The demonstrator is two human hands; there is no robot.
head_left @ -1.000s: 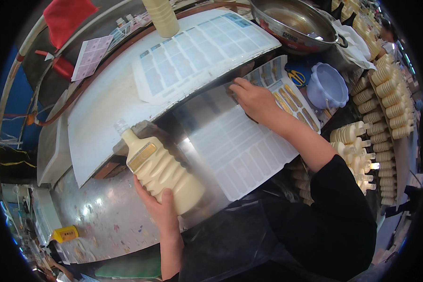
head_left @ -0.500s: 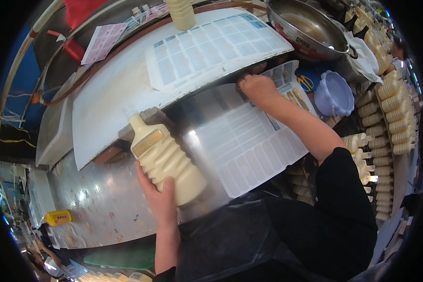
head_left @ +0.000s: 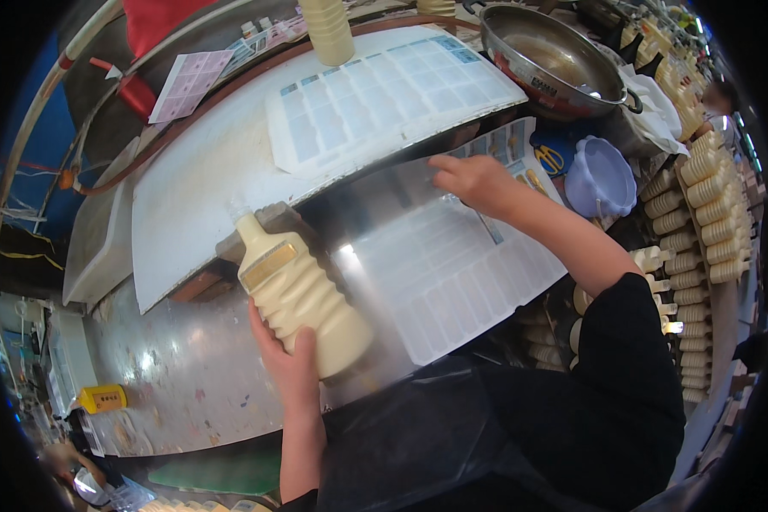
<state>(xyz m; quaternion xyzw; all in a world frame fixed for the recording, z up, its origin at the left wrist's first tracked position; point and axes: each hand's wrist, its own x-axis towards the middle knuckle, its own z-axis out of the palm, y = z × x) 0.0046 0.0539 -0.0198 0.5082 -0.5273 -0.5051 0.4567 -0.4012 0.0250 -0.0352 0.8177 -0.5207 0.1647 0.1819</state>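
Observation:
A cream plastic bottle [head_left: 311,320] with a wavy ribbed body, clear neck and gold label on its shoulder lies tilted, its neck end resting by a grey block [head_left: 273,220]. My left hand [head_left: 292,363] is wrapped around its lower side, thumb on top. My right hand [head_left: 474,183] hovers over the far part of a translucent label sheet [head_left: 461,299], thumb and fingers pinched together. Whatever may be between those fingertips is too small to make out. Beside the right wrist, a few gold labels [head_left: 533,181] sit on the sheet.
Another label sheet [head_left: 375,94] covers a raised white board [head_left: 188,196], with a cream bottle [head_left: 328,34] standing at its far edge. A metal pan [head_left: 555,60], purple bucket [head_left: 602,177] and yellow-handled scissors [head_left: 548,160] are far right. Stacked bottles [head_left: 712,205] line the right; a yellow container [head_left: 102,398] lies left.
My right hand has come up from the far edge of the lower sheet, slightly nearer me, its pinched fingertips now showing. My left hand and the bottle have stayed nearly still.

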